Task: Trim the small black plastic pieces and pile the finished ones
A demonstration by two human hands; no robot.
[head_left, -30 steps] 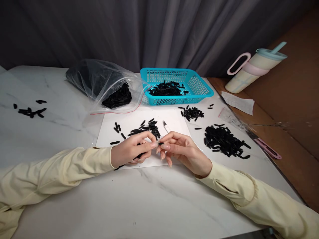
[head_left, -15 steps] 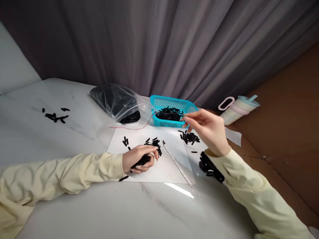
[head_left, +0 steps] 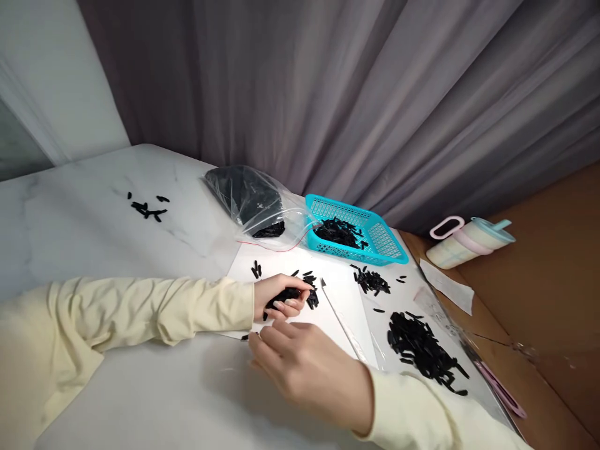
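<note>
My left hand (head_left: pixel 284 297), in a cream sleeve, is closed around a handful of small black sticks (head_left: pixel 280 300) above the white sheet (head_left: pixel 335 331). Just in front of it is my right hand (head_left: pixel 309 369), back upward and fingers curled in; its fingertips are hidden, so what they hold cannot be made out. A single black stick (head_left: pixel 245 337) shows at the right hand's fingers, near the sheet's lower edge. More loose black sticks (head_left: pixel 311 294) lie behind my left hand. A slim pen-like tool with a dark tip (head_left: pixel 342 319) rests on the sheet.
Behind the sheet stand a blue basket (head_left: pixel 384 240) of black sticks and a clear zip bag (head_left: pixel 248 194) of black material. Larger piles of sticks (head_left: pixel 419 350) lie at right, a few (head_left: pixel 147 211) at far left. A tumbler (head_left: pixel 469 240) and pink-handled tool (head_left: pixel 501 390) are rightward.
My right hand has come from above the blue basket down and left to beside my left hand. The left hand still holds its handful. The view has shifted, with the scene moving right.
</note>
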